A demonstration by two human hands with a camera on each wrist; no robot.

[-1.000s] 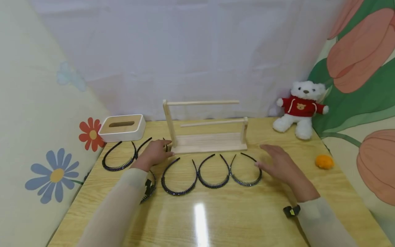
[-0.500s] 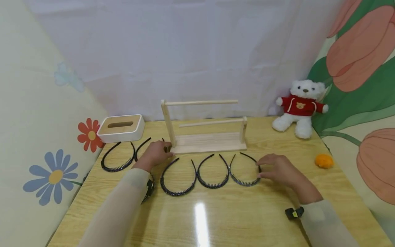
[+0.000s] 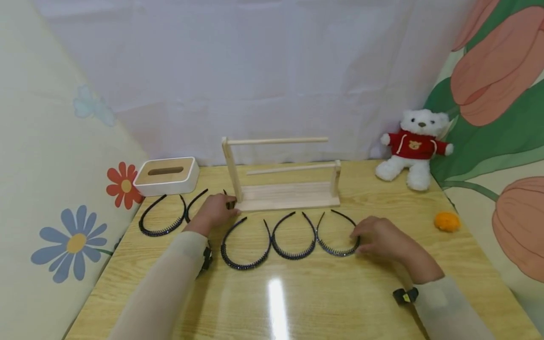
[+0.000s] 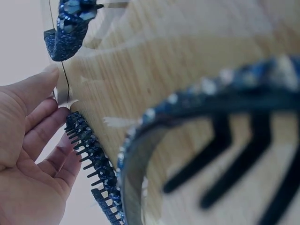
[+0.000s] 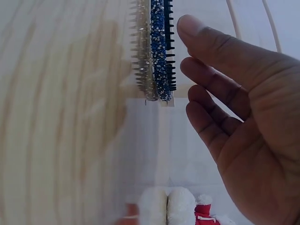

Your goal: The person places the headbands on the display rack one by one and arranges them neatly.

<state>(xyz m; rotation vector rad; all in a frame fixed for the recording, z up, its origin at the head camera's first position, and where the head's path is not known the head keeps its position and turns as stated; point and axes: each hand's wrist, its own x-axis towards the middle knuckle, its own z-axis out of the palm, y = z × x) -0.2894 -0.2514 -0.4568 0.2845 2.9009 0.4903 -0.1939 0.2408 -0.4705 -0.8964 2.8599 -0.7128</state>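
Observation:
My left hand (image 3: 214, 210) lies beside the left end of a wooden rack (image 3: 289, 202), over a toothed black headband (image 3: 197, 197) that it partly covers. In the left wrist view, its thumb and fingers stand apart near a blue-beaded headband (image 4: 101, 159); another headband (image 4: 178, 101) fills the foreground. My right hand (image 3: 378, 236) is at the right side of the rightmost headband (image 3: 340, 254). The right wrist view shows its loosely bent fingers beside a glittery blue headband (image 5: 161, 61), with a gap between. More headbands lie in front of the rack, one in the middle (image 3: 293, 256) and one further left (image 3: 244, 267).
A white tissue box (image 3: 167, 177) with a wooden top stands at the back left, behind another headband (image 3: 157, 233). At the back right sits a white teddy bear (image 3: 414, 146) in a red top. A small orange object (image 3: 447, 221) lies near the table's right side.
My right hand has come in slightly toward the rightmost headband, and its fingers have drawn lower and closer together. The left hand stays by the rack, and the headbands lie where they were.

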